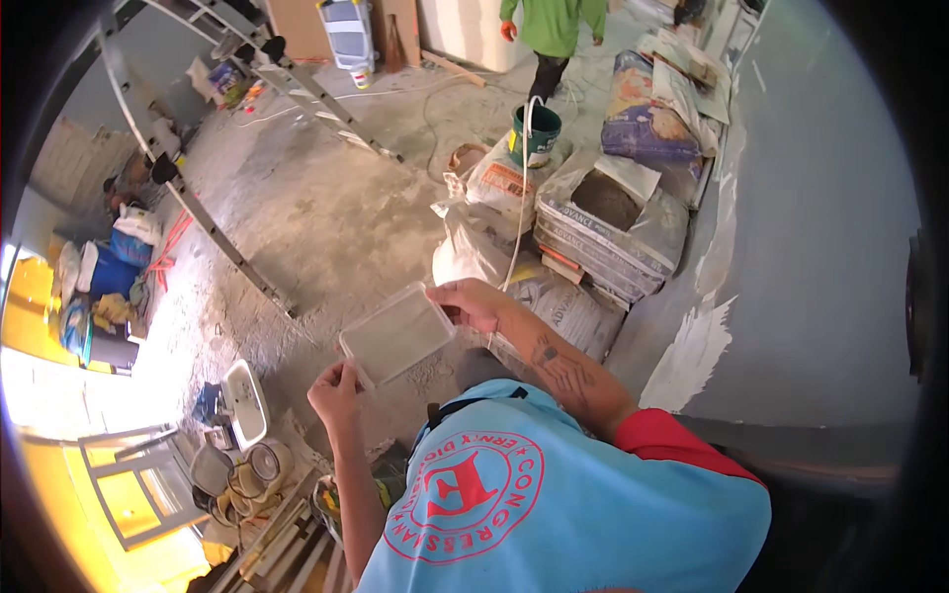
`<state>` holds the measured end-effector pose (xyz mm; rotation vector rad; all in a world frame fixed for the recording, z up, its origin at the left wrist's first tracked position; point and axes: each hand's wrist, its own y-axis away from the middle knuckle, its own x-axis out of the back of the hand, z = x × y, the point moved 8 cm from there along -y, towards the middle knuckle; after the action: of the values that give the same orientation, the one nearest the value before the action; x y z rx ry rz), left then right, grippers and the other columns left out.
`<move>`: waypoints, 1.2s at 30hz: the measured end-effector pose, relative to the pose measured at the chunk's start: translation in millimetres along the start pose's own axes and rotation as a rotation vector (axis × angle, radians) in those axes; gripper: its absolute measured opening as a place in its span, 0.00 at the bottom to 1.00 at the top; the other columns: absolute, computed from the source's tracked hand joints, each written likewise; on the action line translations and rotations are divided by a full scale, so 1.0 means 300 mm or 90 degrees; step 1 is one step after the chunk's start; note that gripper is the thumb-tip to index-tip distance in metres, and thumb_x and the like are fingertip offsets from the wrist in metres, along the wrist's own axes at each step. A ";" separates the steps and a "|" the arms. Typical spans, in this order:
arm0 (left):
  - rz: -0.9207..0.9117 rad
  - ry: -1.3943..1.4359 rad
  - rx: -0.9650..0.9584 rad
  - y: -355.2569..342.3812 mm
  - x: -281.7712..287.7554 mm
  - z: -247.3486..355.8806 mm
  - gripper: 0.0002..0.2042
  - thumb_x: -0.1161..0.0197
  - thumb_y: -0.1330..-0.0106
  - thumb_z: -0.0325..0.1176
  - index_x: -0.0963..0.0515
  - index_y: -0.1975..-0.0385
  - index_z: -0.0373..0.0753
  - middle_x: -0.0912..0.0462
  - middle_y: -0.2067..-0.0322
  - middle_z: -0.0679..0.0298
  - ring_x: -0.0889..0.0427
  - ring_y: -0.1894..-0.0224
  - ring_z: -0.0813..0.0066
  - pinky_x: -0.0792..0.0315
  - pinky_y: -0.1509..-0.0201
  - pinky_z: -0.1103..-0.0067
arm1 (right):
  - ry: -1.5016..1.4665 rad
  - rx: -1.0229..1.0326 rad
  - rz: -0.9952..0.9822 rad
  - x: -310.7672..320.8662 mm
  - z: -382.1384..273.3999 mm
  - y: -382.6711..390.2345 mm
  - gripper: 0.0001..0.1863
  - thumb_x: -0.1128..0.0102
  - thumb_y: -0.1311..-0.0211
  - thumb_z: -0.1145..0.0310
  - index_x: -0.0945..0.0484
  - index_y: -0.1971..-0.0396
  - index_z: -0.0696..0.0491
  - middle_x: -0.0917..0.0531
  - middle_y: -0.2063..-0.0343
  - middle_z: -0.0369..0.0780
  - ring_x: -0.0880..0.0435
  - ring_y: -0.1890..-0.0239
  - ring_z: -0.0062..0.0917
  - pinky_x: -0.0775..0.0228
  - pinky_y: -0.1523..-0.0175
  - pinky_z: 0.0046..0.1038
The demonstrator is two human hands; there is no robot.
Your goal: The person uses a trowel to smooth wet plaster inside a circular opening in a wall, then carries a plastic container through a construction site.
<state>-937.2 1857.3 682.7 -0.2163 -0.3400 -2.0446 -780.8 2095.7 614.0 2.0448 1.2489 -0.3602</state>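
Note:
A clear, shallow rectangular plastic piece with a raised rim (398,336), like a container lid, is held out in front of my body. My left hand (337,388) pinches its near left corner between thumb and fingers. At the opposite, upper right corner, my right hand (465,304) grips the edge. The piece is tilted, and the concrete floor shows through it. Whether it is a lid or a shallow tray I cannot tell.
A ladder (213,232) stands ahead on the left over the dusty concrete floor (326,178). Stacked cement bags (613,242) line the right wall, beside a green bucket (537,133). Lower left are a white basin (244,403) and several pails (259,469). A person in green (554,25) stands far ahead.

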 end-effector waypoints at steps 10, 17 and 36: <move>-0.103 -0.002 -0.013 -0.709 -0.309 0.130 0.11 0.34 0.39 0.32 0.16 0.67 0.27 0.18 0.80 0.66 0.24 0.79 0.83 0.31 0.74 0.85 | -0.001 0.017 0.111 0.190 -0.338 -0.413 0.20 0.38 0.35 0.54 0.22 0.54 0.54 0.18 0.63 0.36 0.19 0.63 0.25 0.24 0.59 0.31; -0.153 -0.032 -0.005 -1.184 -0.465 0.240 0.10 0.34 0.37 0.32 0.17 0.66 0.28 0.19 0.78 0.68 0.24 0.77 0.84 0.28 0.72 0.85 | -0.059 0.068 0.024 0.305 -0.583 -0.841 0.18 0.38 0.35 0.59 0.23 0.52 0.54 0.18 0.56 0.36 0.18 0.56 0.25 0.25 0.50 0.31; -0.396 -0.100 -0.176 -2.512 -1.316 0.662 0.09 0.36 0.36 0.29 0.18 0.66 0.27 0.18 0.75 0.64 0.22 0.75 0.82 0.26 0.71 0.83 | -0.257 0.267 0.147 0.817 -1.258 -1.730 0.14 0.38 0.36 0.64 0.20 0.55 0.57 0.15 0.60 0.39 0.15 0.61 0.24 0.23 0.54 0.28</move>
<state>-1411.1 2590.3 642.4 -0.4913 -0.2345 -2.6993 -1151.0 2667.9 527.8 2.2794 0.7246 -0.9347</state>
